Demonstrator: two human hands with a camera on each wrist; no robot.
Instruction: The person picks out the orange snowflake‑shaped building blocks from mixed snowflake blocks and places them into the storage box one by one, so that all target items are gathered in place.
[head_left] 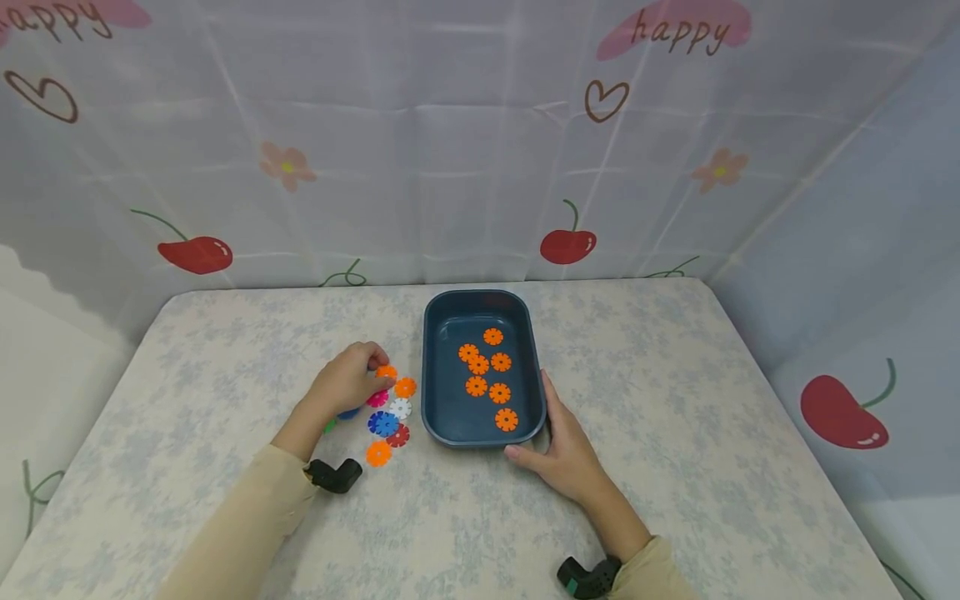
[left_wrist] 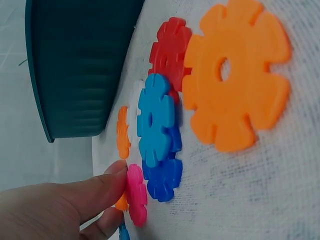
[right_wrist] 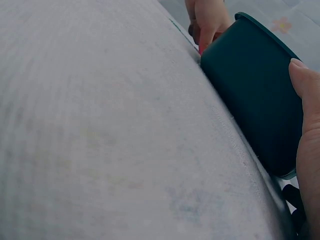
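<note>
My left hand [head_left: 348,379] pinches an orange notched plastic disc [head_left: 386,372] between thumb and fingertips; in the left wrist view the thumb partly hides it. A pink disc [left_wrist: 136,195] lies beside the thumb, and another orange disc [head_left: 405,387] lies just to the right of the hand. My right hand [head_left: 566,450] holds the dark blue-green tray [head_left: 483,437] at its near right corner, thumb on the front and fingers along the side. Several orange discs [head_left: 500,393] lie flat inside the tray.
Left of the tray lie blue discs [head_left: 383,423], a white disc [head_left: 401,407], a red disc [head_left: 398,436] and, nearest the front, an orange disc [head_left: 378,453]. A patterned cloth covers the table [head_left: 712,467]. A printed curtain [head_left: 450,167] hangs behind its far edge.
</note>
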